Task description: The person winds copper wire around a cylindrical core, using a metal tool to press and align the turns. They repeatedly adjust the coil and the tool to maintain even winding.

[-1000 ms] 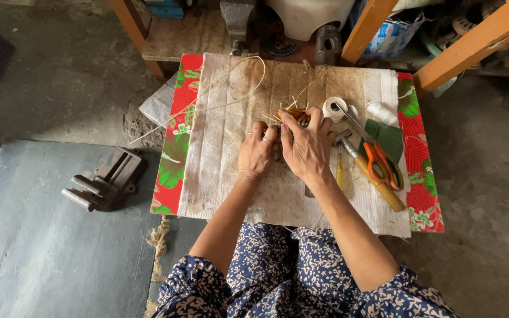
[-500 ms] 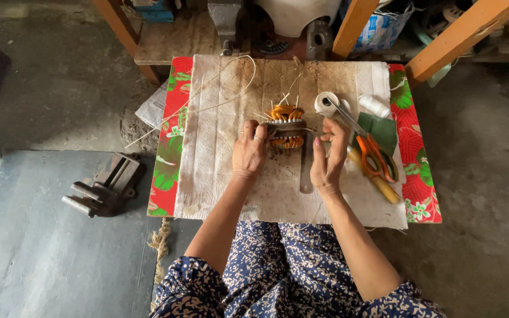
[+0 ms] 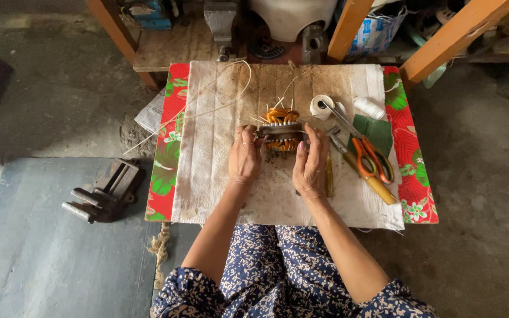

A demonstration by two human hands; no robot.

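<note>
Both hands grip 1 object: a small round motor stator with orange-copper wire coils and a grey metal core [image 3: 281, 128], resting on a stained off-white cloth [image 3: 219, 147] spread over a red floral-print board [image 3: 175, 118]. Left hand [image 3: 244, 158] is closed against the stator's left flank, fingertips on the grey core. Right hand [image 3: 311, 165] is pressed on its right flank, fingers extended upward along the core. Stator sits between the 2 palms, clamped from both sides; thin pale insulation strips stick out of its upper coils.

Right of the grip, just beside the right hand: orange-handled scissors [image 3: 372, 156], a long yellow-handled tool [image 3: 372, 185], and a dark green sheet [image 3: 375, 132]. Up and right of the grip: a white tape roll [image 3: 320, 106] and a white thread spool [image 3: 369, 108], both near the stator.

Left of the grip: open cloth, crossed only by a loop of thin pale cord [image 3: 225, 88] that runs off the board's left edge. Below the grip the cloth is bare to its near edge, which meets the lap. Well left of the board, on a grey floor mat [image 3: 30, 259], lies a dark metal bench vise [image 3: 104, 191].
</note>
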